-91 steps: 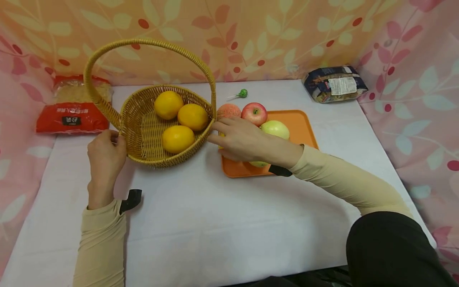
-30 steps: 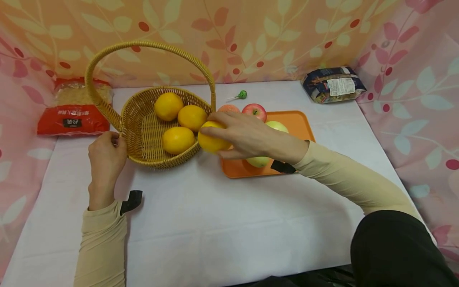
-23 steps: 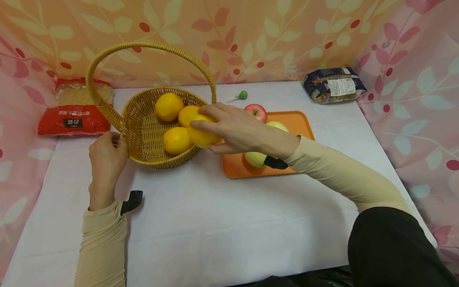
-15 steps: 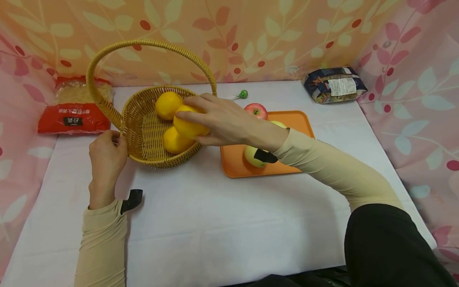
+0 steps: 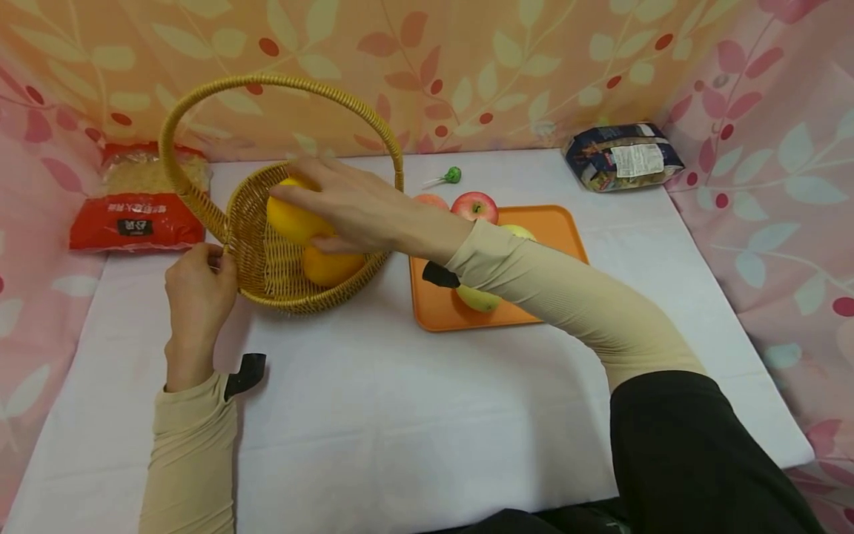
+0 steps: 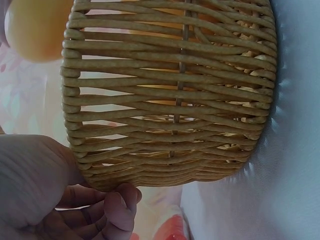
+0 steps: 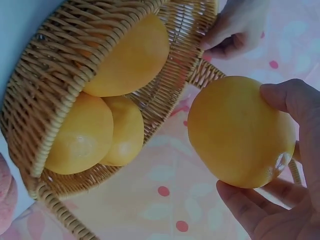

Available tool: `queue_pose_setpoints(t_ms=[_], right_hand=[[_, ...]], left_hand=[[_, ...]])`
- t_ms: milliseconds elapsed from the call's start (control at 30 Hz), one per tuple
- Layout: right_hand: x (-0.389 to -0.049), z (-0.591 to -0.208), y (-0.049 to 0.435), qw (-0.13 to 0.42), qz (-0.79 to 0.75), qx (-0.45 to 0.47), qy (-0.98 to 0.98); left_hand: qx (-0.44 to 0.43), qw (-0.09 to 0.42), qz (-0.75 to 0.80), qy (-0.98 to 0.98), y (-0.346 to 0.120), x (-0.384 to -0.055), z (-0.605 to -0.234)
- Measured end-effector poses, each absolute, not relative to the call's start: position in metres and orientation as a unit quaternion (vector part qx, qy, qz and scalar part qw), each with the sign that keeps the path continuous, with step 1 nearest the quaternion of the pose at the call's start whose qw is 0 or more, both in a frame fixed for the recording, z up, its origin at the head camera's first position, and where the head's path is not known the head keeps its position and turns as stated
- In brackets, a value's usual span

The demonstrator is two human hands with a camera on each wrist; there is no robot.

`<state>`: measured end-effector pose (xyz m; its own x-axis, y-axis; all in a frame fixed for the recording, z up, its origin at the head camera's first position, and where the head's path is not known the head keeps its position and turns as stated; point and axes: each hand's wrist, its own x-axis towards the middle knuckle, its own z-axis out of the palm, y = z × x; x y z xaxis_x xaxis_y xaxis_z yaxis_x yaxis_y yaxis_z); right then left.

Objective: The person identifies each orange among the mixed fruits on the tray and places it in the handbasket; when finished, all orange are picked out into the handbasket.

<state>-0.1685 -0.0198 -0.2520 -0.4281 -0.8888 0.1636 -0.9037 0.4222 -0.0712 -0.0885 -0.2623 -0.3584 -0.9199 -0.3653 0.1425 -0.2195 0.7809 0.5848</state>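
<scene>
My right hand holds an orange over the wicker basket. In the right wrist view, the thumb and fingers pinch this orange from opposite sides, above the basket's rim. Three more oranges lie inside; one orange shows beneath my hand in the head view, which hides most of the others. My left hand grips the basket's left rim by the foot of its tall arched handle. Up close, the left wrist view has the left fingertips pinching the woven edge.
An orange tray right of the basket carries a red apple and pale green fruit; a pinkish fruit sits near its corner. Behind lies a green lollipop. A red bag and dark packet stand at the back corners.
My right hand has picked up the orange at the tray's left side and carried it leftward over the basket. The left hand and the basket have stayed in place.
</scene>
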Motion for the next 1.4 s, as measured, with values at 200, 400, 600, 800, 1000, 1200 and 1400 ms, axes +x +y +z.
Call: queue_pose_setpoints(t_ms=[200,400,600,800,1000,1200,1400], right_hand=[[-0.173,-0.254,-0.037,0.047,0.035,0.521,-0.852],[-0.178,-0.265,-0.054,0.07,0.004,0.513,-0.856],[-0.182,-0.278,-0.069,0.061,-0.007,0.512,-0.857],[-0.181,-0.283,-0.083,0.045,-0.019,0.505,-0.861],[-0.179,-0.29,-0.09,0.042,-0.022,0.504,-0.862],[-0.178,-0.297,-0.095,0.029,-0.032,0.495,-0.868],[-0.179,-0.302,-0.099,0.015,-0.035,0.486,-0.873]], left_hand=[[0.153,0.13,-0.291,-0.935,-0.262,-0.089,-0.358],[0.152,0.133,-0.291,-0.935,-0.263,-0.089,-0.36],[0.149,0.141,-0.291,-0.935,-0.263,-0.089,-0.362],[0.145,0.147,-0.288,-0.935,-0.262,-0.089,-0.362],[0.145,0.146,-0.289,-0.935,-0.261,-0.089,-0.362],[0.148,0.143,-0.289,-0.935,-0.261,-0.089,-0.361],[0.147,0.143,-0.288,-0.935,-0.262,-0.089,-0.36]])
